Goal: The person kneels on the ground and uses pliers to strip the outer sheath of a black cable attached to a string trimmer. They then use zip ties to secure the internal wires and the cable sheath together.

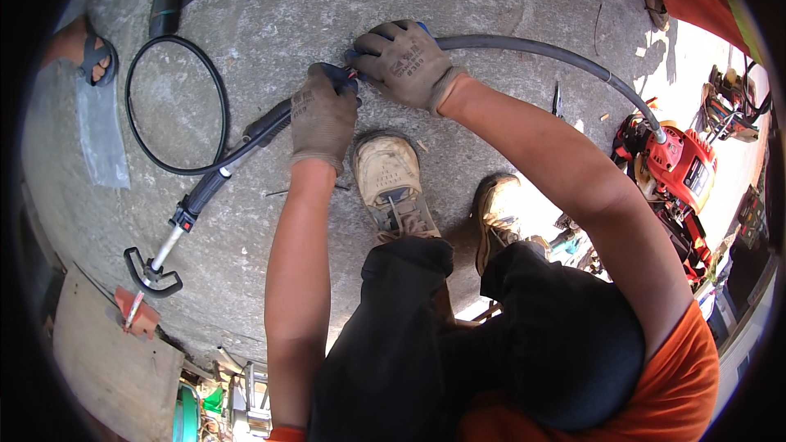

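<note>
My left hand (pixel 323 115), in a grey glove, is closed on the black upper end of a long trimmer pole (pixel 205 192) with a loop handle (pixel 168 286). My right hand (pixel 404 67), gloved too, grips the end of a thick black flexible hose (pixel 540 51) beside it. Between my fingers a small joint shows, too small to make out. The hose arches rightward to a red engine unit (pixel 679 172). A thin black cable (pixel 131 98) lies in a loop left of my left hand.
Concrete ground (pixel 254 24) holds a green-and-black tool (pixel 168 0) and a plastic sleeve (pixel 98 139). Another person's sandalled foot (pixel 94 61) is at left, orange clothing (pixel 704 0) at upper right. A board (pixel 98 352) lies lower left; machinery (pixel 733 106) stands right. My shoes (pixel 386 172) are below my hands.
</note>
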Action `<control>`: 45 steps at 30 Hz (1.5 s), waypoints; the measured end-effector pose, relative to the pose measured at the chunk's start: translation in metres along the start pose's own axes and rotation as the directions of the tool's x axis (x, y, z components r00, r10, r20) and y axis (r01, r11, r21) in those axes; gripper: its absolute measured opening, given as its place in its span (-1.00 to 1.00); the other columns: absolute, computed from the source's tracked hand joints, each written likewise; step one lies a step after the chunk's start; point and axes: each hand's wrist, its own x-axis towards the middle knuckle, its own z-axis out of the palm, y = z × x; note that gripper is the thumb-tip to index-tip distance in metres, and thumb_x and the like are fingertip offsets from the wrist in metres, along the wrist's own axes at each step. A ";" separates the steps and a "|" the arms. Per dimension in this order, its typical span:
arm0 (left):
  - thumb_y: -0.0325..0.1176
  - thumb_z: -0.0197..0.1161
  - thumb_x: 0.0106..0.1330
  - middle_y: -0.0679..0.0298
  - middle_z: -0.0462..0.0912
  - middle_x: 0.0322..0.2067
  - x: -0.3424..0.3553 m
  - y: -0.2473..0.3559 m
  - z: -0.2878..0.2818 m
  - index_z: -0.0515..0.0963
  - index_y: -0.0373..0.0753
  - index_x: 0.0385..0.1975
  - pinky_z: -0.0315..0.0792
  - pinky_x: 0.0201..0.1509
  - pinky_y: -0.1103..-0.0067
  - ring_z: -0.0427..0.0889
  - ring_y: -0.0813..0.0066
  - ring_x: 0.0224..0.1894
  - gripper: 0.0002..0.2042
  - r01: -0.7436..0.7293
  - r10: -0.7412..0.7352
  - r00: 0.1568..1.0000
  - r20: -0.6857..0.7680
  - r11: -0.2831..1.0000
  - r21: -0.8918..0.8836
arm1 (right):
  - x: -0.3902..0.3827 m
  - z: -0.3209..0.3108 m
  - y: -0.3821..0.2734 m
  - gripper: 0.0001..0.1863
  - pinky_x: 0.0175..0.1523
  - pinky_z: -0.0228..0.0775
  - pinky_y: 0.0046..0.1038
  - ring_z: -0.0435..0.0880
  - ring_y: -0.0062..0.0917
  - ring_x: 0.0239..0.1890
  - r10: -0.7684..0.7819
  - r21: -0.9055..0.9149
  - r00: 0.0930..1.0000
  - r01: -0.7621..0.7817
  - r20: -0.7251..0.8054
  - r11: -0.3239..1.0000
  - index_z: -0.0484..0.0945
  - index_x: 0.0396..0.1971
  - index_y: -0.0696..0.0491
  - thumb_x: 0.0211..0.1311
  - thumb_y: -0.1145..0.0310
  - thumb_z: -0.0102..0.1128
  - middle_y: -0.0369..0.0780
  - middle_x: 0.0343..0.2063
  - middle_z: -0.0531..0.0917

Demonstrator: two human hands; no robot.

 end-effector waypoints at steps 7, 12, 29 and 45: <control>-0.37 0.27 0.31 -0.15 0.72 -0.25 0.001 0.007 -0.003 0.53 -0.40 -0.11 0.53 0.00 0.14 0.71 -0.18 -0.13 -0.74 -0.075 0.075 0.997 -0.002 0.997 0.007 | 0.007 -0.004 0.015 -0.68 0.19 0.47 -0.23 0.63 -0.32 0.11 0.065 0.251 0.997 -0.074 0.046 0.965 0.68 0.04 -0.20 0.31 0.16 0.21 -0.29 0.00 0.66; -0.34 0.31 0.27 -0.04 0.74 -0.18 -0.010 0.016 -0.016 0.60 -0.26 -0.05 0.52 0.09 0.16 0.69 -0.11 -0.04 -0.72 -0.124 0.130 0.991 -0.027 0.980 0.157 | 0.015 -0.007 0.019 -0.71 0.19 0.48 -0.21 0.65 -0.29 0.08 0.015 0.220 0.994 -0.039 0.110 0.975 0.68 0.01 -0.19 0.32 0.21 0.19 -0.27 -0.05 0.68; -0.25 0.36 0.28 0.04 0.73 -0.11 0.001 -0.042 -0.041 0.71 -0.12 0.04 0.53 0.06 0.29 0.69 0.09 -0.09 -0.66 -0.277 0.284 0.959 -0.013 0.942 0.189 | -0.018 -0.057 0.062 -0.70 0.15 0.52 -0.14 0.66 -0.16 0.08 0.269 -0.017 0.908 -0.279 0.320 0.960 0.61 0.01 -0.02 0.33 0.24 0.19 -0.11 -0.01 0.65; -0.18 0.35 0.23 0.03 0.72 -0.16 0.025 -0.016 -0.017 0.75 -0.15 -0.15 0.51 0.07 0.21 0.66 0.00 -0.05 -0.73 -0.147 0.147 0.985 0.089 0.989 -0.009 | 0.018 -0.040 0.018 -0.50 0.28 0.35 -0.18 0.60 -0.28 0.13 -0.006 0.014 0.973 0.002 0.233 1.000 0.61 0.11 -0.07 0.18 0.07 0.34 -0.19 -0.04 0.67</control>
